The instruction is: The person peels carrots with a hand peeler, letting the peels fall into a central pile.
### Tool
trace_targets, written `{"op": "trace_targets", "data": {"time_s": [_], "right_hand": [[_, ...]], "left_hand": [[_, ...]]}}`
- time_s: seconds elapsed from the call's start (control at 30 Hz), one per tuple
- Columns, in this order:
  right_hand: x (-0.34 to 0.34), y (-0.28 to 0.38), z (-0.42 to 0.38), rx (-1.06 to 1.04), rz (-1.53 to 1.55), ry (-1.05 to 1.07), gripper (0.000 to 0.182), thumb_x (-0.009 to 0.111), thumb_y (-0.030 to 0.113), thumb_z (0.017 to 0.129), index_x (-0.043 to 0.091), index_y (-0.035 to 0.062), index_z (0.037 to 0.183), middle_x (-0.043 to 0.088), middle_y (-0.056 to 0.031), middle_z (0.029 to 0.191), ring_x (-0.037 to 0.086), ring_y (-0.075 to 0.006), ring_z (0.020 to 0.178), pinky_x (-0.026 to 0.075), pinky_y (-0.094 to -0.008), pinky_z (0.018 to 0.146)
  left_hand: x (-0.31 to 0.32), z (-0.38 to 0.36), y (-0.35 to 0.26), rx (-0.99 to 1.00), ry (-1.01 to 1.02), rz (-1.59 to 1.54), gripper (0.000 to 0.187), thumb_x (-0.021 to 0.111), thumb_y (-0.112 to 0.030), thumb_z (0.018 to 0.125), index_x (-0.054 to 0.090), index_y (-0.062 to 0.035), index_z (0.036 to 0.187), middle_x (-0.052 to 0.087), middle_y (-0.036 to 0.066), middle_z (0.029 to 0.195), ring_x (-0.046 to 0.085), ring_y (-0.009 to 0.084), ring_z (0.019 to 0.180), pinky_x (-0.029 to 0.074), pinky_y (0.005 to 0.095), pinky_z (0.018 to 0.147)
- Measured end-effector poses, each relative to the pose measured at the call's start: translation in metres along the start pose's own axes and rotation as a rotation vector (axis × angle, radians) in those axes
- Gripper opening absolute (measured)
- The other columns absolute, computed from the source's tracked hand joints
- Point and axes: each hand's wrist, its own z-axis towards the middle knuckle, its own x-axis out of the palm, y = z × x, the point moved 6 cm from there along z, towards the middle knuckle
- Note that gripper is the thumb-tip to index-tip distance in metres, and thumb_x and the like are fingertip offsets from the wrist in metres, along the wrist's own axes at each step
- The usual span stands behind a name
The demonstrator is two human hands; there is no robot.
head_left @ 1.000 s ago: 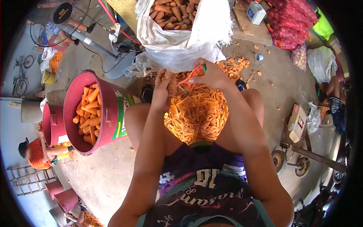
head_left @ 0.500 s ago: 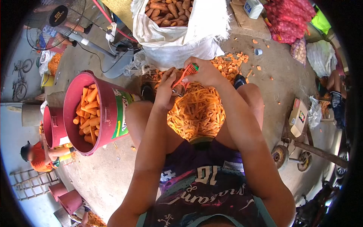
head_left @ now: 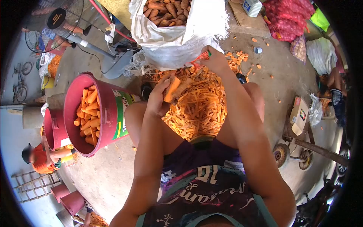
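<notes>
My left hand (head_left: 159, 94) is closed around a carrot (head_left: 173, 87), whose upward side shows bright peeled flesh. Up and to the right, my right hand (head_left: 216, 60) grips a red peeler (head_left: 198, 60), which is apart from the carrot. A green bit shows on the peeler near my fingers. Between my legs, below both hands, lies a heap of orange carrot peelings (head_left: 202, 109). To my left stands a pink bucket (head_left: 109, 117) with several peeled carrots (head_left: 90, 109) inside.
Ahead is a white sack (head_left: 177, 47) of unpeeled carrots (head_left: 166, 11). Cut carrot ends (head_left: 237, 57) litter the floor. A standing fan (head_left: 56, 19) is at far left, a hand cart (head_left: 298, 147) at right, and red net sacks (head_left: 289, 19) at the back. A person in orange (head_left: 39, 162) sits at left.
My right hand has moved up and right with the peeler, away from the carrot. My left hand has shifted slightly down and left, and the carrot's peeled side now shows.
</notes>
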Motion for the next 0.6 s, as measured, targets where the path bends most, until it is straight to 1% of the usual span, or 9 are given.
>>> {"op": "trace_targets", "data": {"time_s": [0.03, 0.1, 0.17, 0.2, 0.23, 0.3, 0.47, 0.57, 0.6], "right_hand": [[-0.002, -0.007, 0.007, -0.048, 0.027, -0.062, 0.051, 0.091, 0.037, 0.082, 0.064, 0.0139, 0.118, 0.073, -0.012, 0.102, 0.07, -0.0249, 0.094, 0.055, -0.0413, 0.087], [-0.003, 0.024, -0.015, 0.026, 0.07, 0.035, 0.056, 0.093, 0.04, 0.079, 0.064, 0.012, 0.118, 0.074, -0.0127, 0.107, 0.07, -0.0256, 0.101, 0.054, -0.0412, 0.092], [0.015, 0.05, -0.038, -0.124, 0.008, 0.146, 0.06, 0.093, 0.042, 0.077, 0.064, 0.0102, 0.119, 0.074, -0.0127, 0.113, 0.07, -0.0256, 0.107, 0.053, -0.0403, 0.097], [0.025, 0.06, -0.048, -0.188, -0.001, 0.216, 0.063, 0.093, 0.04, 0.075, 0.065, 0.0101, 0.123, 0.075, -0.0171, 0.112, 0.071, -0.0344, 0.108, 0.054, -0.0436, 0.097], [0.031, 0.064, -0.053, -0.185, -0.002, 0.217, 0.063, 0.093, 0.04, 0.075, 0.065, 0.0101, 0.123, 0.075, -0.0171, 0.112, 0.071, -0.0344, 0.108, 0.054, -0.0436, 0.097], [0.041, 0.072, -0.063, -0.246, 0.036, 0.282, 0.062, 0.094, 0.036, 0.075, 0.065, 0.0096, 0.123, 0.074, -0.0123, 0.115, 0.069, -0.0268, 0.111, 0.052, -0.0397, 0.1], [0.034, 0.065, -0.05, -0.248, 0.05, 0.276, 0.057, 0.093, 0.033, 0.076, 0.066, 0.0103, 0.121, 0.074, -0.0123, 0.113, 0.07, -0.0272, 0.109, 0.052, -0.0389, 0.099], [0.02, 0.052, -0.039, -0.242, 0.072, 0.166, 0.055, 0.094, 0.035, 0.078, 0.066, 0.0136, 0.119, 0.073, -0.0116, 0.108, 0.07, -0.0268, 0.102, 0.053, -0.038, 0.095], [0.01, 0.04, -0.032, -0.109, 0.051, 0.114, 0.055, 0.094, 0.037, 0.078, 0.065, 0.0149, 0.119, 0.073, -0.0114, 0.105, 0.069, -0.0269, 0.098, 0.054, -0.0383, 0.092]], "left_hand": [[-0.004, 0.001, -0.001, -0.003, 0.0, 0.007, 0.048, 0.051, -0.025, 0.11, 0.047, -0.0068, 0.154, 0.068, 0.006, 0.121, 0.068, 0.0177, 0.086, 0.054, 0.031, 0.063], [-0.025, 0.003, -0.002, 0.075, -0.199, -0.002, 0.046, 0.049, -0.031, 0.111, 0.049, -0.011, 0.153, 0.068, 0.006, 0.121, 0.067, 0.0185, 0.089, 0.057, 0.0341, 0.071], [-0.033, 0.008, 0.002, 0.046, -0.28, 0.016, 0.042, 0.049, -0.033, 0.112, 0.053, -0.0116, 0.147, 0.069, 0.005, 0.116, 0.067, 0.0162, 0.089, 0.055, 0.031, 0.068], [-0.039, 0.019, 0.005, 0.066, -0.231, 0.01, 0.039, 0.05, -0.033, 0.112, 0.054, -0.0117, 0.144, 0.069, 0.005, 0.115, 0.067, 0.016, 0.089, 0.056, 0.0313, 0.069], [-0.045, 0.028, 0.009, 0.086, -0.18, 0.007, 0.036, 0.051, -0.033, 0.112, 0.056, -0.0118, 0.141, 0.069, 0.004, 0.114, 0.067, 0.0158, 0.089, 0.056, 0.0315, 0.07], [-0.03, 0.03, 0.011, 0.139, -0.185, -0.027, 0.033, 0.053, -0.03, 0.111, 0.056, -0.0111, 0.138, 0.068, 0.003, 0.113, 0.067, 0.017, 0.088, 0.057, 0.0333, 0.074], [-0.013, 0.031, 0.013, 0.105, -0.113, 0.001, 0.034, 0.052, -0.031, 0.111, 0.056, -0.01, 0.138, 0.068, 0.005, 0.118, 0.07, 0.0196, 0.095, 0.058, 0.0336, 0.079], [-0.018, 0.024, 0.011, 0.038, -0.007, 0.098, 0.035, 0.052, -0.032, 0.111, 0.057, -0.0089, 0.138, 0.067, 0.007, 0.122, 0.07, 0.02, 0.096, 0.058, 0.0343, 0.079], [-0.009, 0.017, 0.009, 0.035, -0.005, 0.097, 0.035, 0.052, -0.032, 0.111, 0.057, -0.0089, 0.138, 0.067, 0.007, 0.122, 0.07, 0.02, 0.096, 0.058, 0.0343, 0.079]]}}
